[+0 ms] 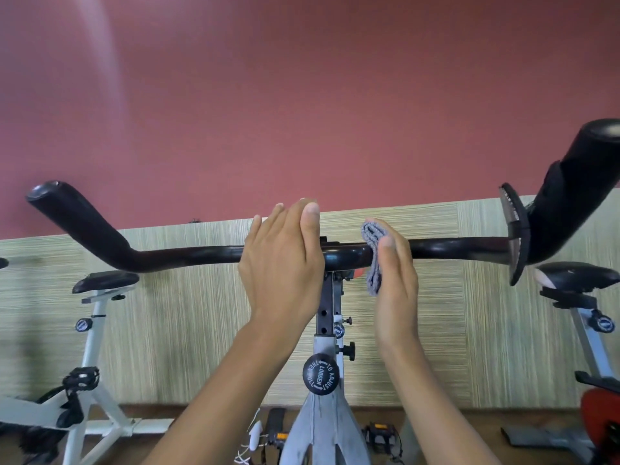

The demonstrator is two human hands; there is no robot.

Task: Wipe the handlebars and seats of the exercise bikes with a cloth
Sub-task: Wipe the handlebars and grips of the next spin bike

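A black handlebar [201,255] runs across the view, with upturned grips at the left end [67,209] and the right end [577,182]. My left hand [281,263] lies over the bar's middle, just left of the stem, its fingers straight and pointing toward the wall. My right hand [396,280] is just right of the stem and holds a folded grey cloth [374,256] against the bar. The cloth drapes over the bar, with my thumb on it. A black seat [105,281] of another bike shows at the left, and a second black seat [580,275] at the right.
The grey stem [327,330] drops below the bar, carrying a black adjust knob [320,374]. A white bike frame [90,380] stands left, and another bike with a red part [600,411] stands right. A red and striped wall [469,330] is close behind.
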